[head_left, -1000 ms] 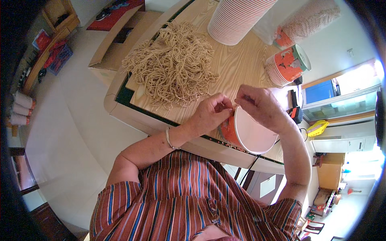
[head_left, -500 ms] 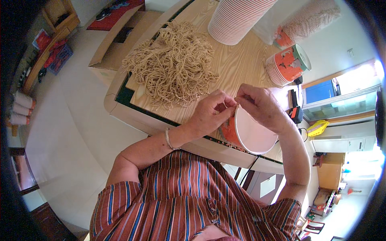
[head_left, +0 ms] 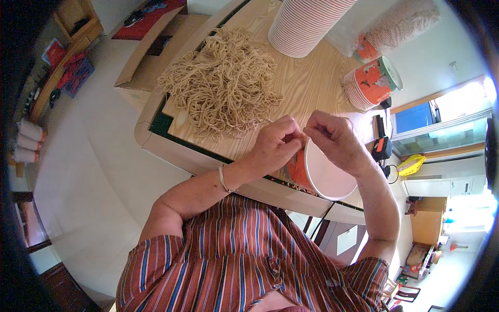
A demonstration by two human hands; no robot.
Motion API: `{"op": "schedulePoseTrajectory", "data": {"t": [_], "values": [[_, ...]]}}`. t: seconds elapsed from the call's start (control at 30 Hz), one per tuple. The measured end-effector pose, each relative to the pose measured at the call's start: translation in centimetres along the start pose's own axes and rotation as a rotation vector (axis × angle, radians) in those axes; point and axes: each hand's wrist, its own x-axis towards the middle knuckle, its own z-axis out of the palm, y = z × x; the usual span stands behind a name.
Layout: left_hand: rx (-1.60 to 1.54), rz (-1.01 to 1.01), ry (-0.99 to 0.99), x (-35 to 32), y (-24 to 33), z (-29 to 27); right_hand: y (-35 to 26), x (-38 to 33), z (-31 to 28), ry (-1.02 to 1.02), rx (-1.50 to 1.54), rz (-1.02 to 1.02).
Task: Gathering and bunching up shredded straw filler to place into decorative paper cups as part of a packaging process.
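An orange paper cup (head_left: 317, 174) with a white inside tilts toward me at the table's near edge. My left hand (head_left: 275, 145) grips its left rim and side. My right hand (head_left: 335, 140) pinches the rim at the top, fingertips almost meeting the left hand's. A big heap of tan dry noodles (head_left: 223, 83) lies on the wooden table (head_left: 306, 83) just beyond my left hand.
A tall stack of white-ribbed cups (head_left: 306, 23) stands at the back. A short stack of orange cups (head_left: 371, 83) lies on its side at the right, with a bagged stack (head_left: 395, 28) behind it. A cardboard box (head_left: 156, 47) sits on the floor at left.
Both hands have shifted slightly on the cup's rim; the cup stays tilted in the same spot. Nothing else has moved.
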Motion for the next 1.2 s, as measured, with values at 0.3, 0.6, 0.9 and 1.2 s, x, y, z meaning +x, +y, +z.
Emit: {"op": "schedulePoseTrajectory", "data": {"t": [0.3, 0.6, 0.9, 1.2], "values": [[0.130, 0.082, 0.033, -0.5, -0.6, 0.2, 2.6, 0.5, 0.7, 0.053, 0.188, -0.029], [-0.111, 0.012, 0.018, -0.6, -0.1, -0.1, 1.9, 0.6, 0.3, 0.072, 0.119, -0.046], [-0.082, -0.066, -0.054, -0.2, -0.1, -0.3, 1.2, 0.5, 0.2, 0.039, 0.129, 0.007], [0.023, 0.091, -0.036, -0.1, -0.5, 0.1, 0.5, -0.4, 1.1, 0.146, 0.105, -0.020]]}}
